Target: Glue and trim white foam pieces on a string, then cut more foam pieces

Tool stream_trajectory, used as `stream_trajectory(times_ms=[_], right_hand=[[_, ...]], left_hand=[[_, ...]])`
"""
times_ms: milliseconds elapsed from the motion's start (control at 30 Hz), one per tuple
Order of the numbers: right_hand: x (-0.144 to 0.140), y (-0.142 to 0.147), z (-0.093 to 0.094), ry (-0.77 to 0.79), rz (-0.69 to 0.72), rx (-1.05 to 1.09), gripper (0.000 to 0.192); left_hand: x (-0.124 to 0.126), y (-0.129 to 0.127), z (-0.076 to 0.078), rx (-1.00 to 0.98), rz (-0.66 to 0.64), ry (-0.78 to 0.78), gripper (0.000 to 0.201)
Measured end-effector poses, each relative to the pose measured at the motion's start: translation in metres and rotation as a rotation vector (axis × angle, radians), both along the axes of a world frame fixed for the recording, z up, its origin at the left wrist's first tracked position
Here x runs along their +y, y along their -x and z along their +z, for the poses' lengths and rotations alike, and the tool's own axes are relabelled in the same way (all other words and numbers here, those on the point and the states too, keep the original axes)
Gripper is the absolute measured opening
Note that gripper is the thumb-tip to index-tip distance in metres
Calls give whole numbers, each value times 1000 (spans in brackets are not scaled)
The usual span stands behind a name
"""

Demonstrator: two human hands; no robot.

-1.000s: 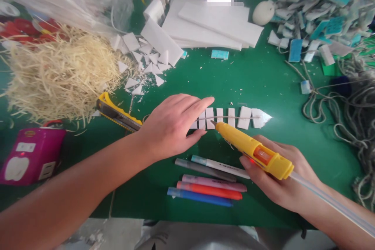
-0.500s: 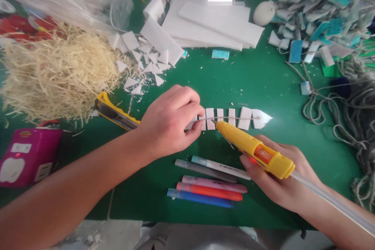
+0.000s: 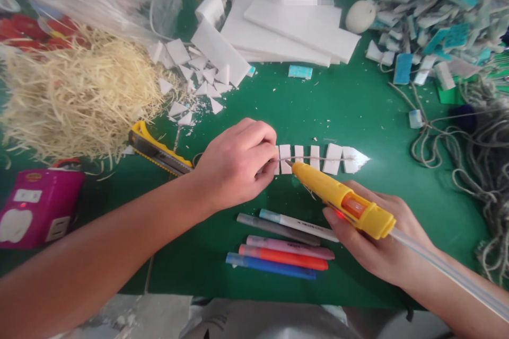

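A row of small white foam pieces (image 3: pixel 318 159) lies on the green table (image 3: pixel 342 111), with a thin string (image 3: pixel 314 158) running across them to a pointed end piece (image 3: pixel 355 159). My left hand (image 3: pixel 234 164) is curled at the row's left end, fingertips pinching the string. My right hand (image 3: pixel 377 243) grips a yellow glue gun (image 3: pixel 342 198). Its nozzle touches the string at the second piece from the left. A clear glue stick trails from the back of the gun.
Several marker pens (image 3: pixel 282 246) lie in front of the row. A yellow utility knife (image 3: pixel 159 151) sits left, beside a straw heap (image 3: pixel 75 95) and a pink power strip (image 3: pixel 35 206). Foam sheets (image 3: pixel 286 29) and scraps lie behind; rope (image 3: pixel 473 159) and finished pieces (image 3: pixel 433 16) at right.
My left hand went from lying flat over the row's left end to a curled pinch on the string. The glue gun nozzle shifted slightly up onto the string.
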State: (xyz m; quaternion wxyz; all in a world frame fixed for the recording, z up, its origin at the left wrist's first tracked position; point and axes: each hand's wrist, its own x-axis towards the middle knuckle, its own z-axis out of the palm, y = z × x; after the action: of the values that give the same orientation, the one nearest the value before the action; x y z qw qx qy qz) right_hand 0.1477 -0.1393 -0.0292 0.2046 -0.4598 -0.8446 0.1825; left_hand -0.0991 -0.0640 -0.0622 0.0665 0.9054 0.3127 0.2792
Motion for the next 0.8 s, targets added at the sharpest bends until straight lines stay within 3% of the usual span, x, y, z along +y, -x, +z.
stream_trajectory(times_ms=[800], right_hand=[[-4,0,-3,31,-51,48,19]], left_hand=[[-1,1,2,42,-4,-23,18]])
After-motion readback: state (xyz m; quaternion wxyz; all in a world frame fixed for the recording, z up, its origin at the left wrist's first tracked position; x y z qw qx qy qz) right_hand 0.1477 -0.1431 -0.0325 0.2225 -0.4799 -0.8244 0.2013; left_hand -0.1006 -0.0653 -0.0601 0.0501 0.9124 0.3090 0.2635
